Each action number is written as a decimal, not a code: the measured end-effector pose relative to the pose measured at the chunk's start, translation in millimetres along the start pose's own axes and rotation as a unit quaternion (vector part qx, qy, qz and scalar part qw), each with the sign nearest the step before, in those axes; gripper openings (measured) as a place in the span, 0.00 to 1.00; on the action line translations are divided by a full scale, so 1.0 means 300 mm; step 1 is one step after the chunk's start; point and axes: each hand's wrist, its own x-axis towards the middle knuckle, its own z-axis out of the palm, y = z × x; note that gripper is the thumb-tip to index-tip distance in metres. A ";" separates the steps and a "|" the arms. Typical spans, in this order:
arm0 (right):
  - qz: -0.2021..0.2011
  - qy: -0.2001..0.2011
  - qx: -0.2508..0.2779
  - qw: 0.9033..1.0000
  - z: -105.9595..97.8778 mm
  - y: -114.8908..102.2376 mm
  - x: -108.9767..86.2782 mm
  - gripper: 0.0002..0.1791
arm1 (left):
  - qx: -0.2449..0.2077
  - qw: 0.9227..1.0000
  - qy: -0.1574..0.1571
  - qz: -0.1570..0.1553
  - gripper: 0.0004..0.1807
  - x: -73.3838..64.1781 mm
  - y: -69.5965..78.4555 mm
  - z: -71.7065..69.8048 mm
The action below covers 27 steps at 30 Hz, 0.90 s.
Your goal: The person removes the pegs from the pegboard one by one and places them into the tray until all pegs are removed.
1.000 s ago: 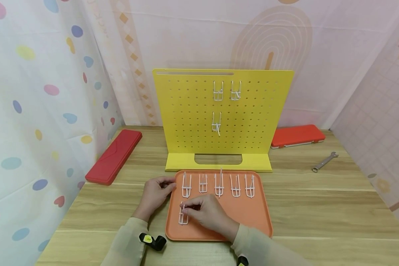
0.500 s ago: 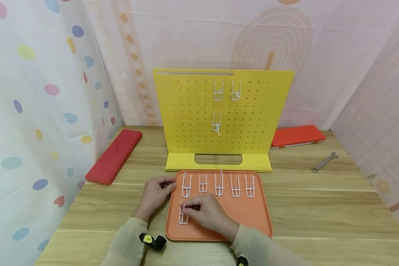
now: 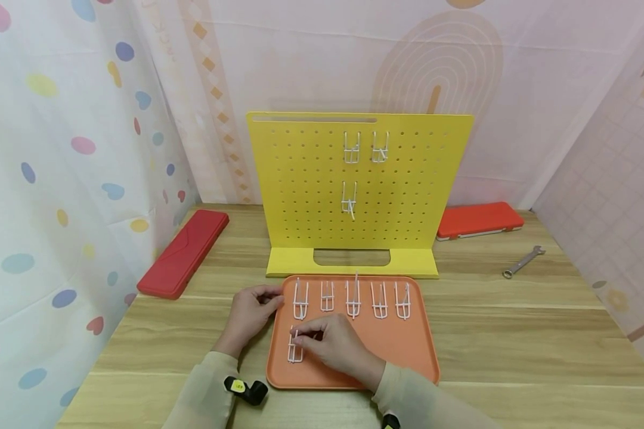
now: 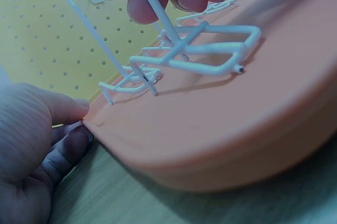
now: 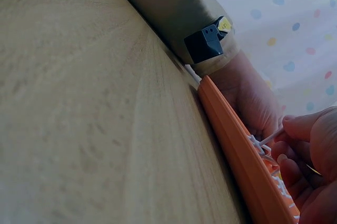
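Observation:
My right hand (image 3: 335, 345) pinches the long prong of a white wire pegboard hook (image 4: 200, 68) between thumb and fingers. That hook sits low over the front left of an orange tray (image 3: 397, 357), its frame close to the tray floor. At the tray's back left corner, my left hand (image 3: 251, 313) grips the rim, thumb on top and fingers against the side. Several more white hooks (image 3: 353, 313) lie in a row along the back of the tray.
Behind the tray stands a yellow pegboard (image 3: 306, 179) with 3 white hooks (image 3: 352, 150) hung on it. A dark red case (image 3: 185, 253) lies to the left. On the right are a bright red case (image 3: 480, 218) and a wrench (image 3: 523, 262).

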 end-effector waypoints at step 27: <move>0.012 0.008 -0.003 1.000 -0.008 -0.007 -0.008 0.09 | -0.003 1.000 0.005 0.002 0.07 -0.005 0.001 -0.003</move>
